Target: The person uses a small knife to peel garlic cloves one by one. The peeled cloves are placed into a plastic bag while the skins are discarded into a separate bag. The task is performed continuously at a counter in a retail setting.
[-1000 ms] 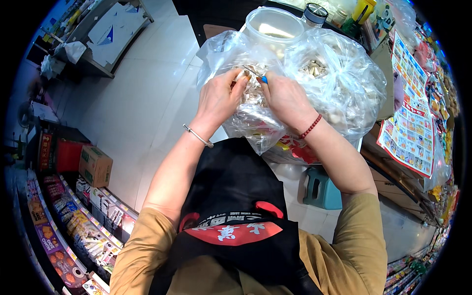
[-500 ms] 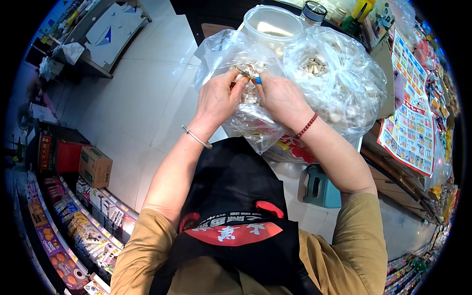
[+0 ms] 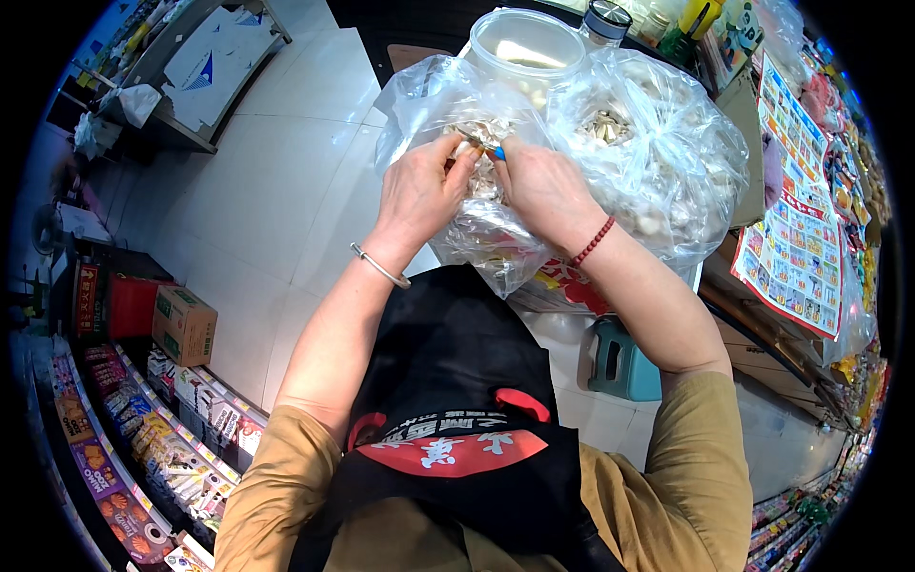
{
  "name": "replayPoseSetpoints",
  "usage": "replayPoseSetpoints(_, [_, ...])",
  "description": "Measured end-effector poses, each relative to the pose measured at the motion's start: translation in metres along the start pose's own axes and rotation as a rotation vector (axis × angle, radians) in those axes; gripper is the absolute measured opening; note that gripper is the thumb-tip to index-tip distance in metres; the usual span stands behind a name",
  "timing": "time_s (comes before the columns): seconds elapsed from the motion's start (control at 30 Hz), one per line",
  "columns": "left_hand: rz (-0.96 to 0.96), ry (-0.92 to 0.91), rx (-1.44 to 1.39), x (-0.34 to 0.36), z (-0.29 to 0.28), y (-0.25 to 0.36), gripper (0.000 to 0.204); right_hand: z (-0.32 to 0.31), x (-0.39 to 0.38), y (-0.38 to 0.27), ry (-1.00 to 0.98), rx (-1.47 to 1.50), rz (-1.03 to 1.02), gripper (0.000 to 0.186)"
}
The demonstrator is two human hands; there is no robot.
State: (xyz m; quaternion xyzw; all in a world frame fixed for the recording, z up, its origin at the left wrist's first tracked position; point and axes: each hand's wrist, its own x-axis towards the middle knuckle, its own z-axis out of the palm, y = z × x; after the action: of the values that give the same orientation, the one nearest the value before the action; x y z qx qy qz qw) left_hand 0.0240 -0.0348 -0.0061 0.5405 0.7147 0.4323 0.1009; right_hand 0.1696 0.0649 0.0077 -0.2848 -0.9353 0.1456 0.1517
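Observation:
My left hand (image 3: 417,191) is closed, its thumb and fingers pinching what looks like a garlic clove, mostly hidden by the fingertips. In my right hand (image 3: 545,183) is a small knife with a blue handle (image 3: 499,153), its short blade pointing toward the left fingertips. Both hands are over an open clear plastic bag (image 3: 405,107) with papery garlic skins (image 3: 488,183) inside. Right of it bulges a bigger clear bag (image 3: 681,181) of garlic. Behind the two bags stands a clear round tub (image 3: 529,46) with pale cloves low inside.
A glass jar with a dark lid (image 3: 608,21) is beside the tub. Printed flyers (image 3: 796,219) hang along the shelf at right. Under the table sits a green plastic stool (image 3: 624,362). Snack shelves (image 3: 172,429) and a cardboard box (image 3: 184,326) are at left.
Almost nothing differs. Both hands keep their hold over the bag of skins, with only a very slight shift in the fingers and the view.

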Motion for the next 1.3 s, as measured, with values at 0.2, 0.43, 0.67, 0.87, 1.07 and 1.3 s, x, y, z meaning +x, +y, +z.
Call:
replayPoseSetpoints(0.2, [0.000,0.014,-0.041,-0.001,0.001,-0.001,0.023,0.004,0.000,0.001,0.024,0.010,-0.008,0.024])
replayPoseSetpoints(0.43, [0.017,0.033,-0.021,-0.001,0.002,0.001,0.021,0.005,0.000,0.004,-0.004,-0.019,0.018,0.025])
replayPoseSetpoints(0.67, [-0.064,-0.010,-0.170,0.001,0.002,-0.002,0.022,0.001,-0.001,0.005,-0.073,-0.004,0.088,0.027])
replayPoseSetpoints(0.87, [-0.112,-0.246,-0.226,0.010,-0.012,0.000,0.024,-0.002,0.001,0.006,-0.038,-0.027,0.057,0.024])
replayPoseSetpoints(1.07, [-0.146,-0.351,-0.151,0.016,-0.013,0.002,0.023,0.001,0.002,0.009,-0.018,-0.099,0.010,0.021])
replayPoseSetpoints(1.3, [-0.092,-0.264,-0.137,0.016,-0.006,-0.001,0.020,0.001,0.003,0.008,-0.024,-0.102,0.004,0.021])
